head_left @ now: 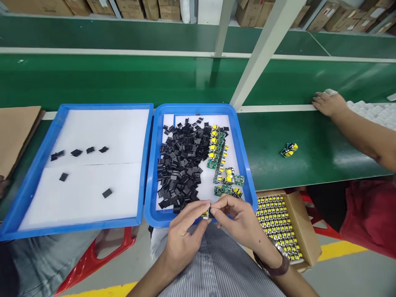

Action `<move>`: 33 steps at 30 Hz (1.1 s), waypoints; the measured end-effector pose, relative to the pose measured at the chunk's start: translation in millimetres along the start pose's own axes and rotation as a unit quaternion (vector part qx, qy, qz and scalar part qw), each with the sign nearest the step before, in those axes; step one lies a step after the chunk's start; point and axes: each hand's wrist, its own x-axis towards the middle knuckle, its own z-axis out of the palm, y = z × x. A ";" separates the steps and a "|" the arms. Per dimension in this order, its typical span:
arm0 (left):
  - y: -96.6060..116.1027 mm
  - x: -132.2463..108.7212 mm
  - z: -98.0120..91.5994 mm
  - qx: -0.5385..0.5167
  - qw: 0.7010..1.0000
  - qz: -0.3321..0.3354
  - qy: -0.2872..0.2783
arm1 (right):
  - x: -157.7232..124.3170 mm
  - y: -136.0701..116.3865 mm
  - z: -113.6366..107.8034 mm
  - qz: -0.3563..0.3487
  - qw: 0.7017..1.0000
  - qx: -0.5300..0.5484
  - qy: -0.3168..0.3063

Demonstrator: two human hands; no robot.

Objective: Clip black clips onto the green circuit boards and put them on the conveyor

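Green worktop (262, 169) carries a blue tray (246, 165); at its near rim, left hand (187, 231) and right hand (238, 216) pinch a small part (205, 215), black pieces (182, 165) ahead of the left.

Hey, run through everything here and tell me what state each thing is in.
Small part: held, mostly hidden by fingers
Left hand: fingers closed on that part
Right hand: fingers pinching the same part
Black pieces: heaped in the right tray, some scattered in the left tray
Circuit boards: lying in the right tray
Cardboard box: open, packed with rows of yellow-topped parts
Components on bench: lying loose together
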 end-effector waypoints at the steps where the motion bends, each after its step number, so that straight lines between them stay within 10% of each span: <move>1: -0.2 -0.5 0.4 0.008 1.000 0.012 -0.001 | 0.0 1.5 0.6 -0.007 1.000 0.002 0.006; 14: 20.7 14.2 -0.3 0.012 1.000 0.012 -0.017 | 3.9 16.8 -7.0 0.105 0.961 0.257 0.006; 33: 10.3 1.0 1.3 -0.124 0.991 -0.045 0.002 | 0.5 13.7 5.2 0.142 0.945 0.294 0.016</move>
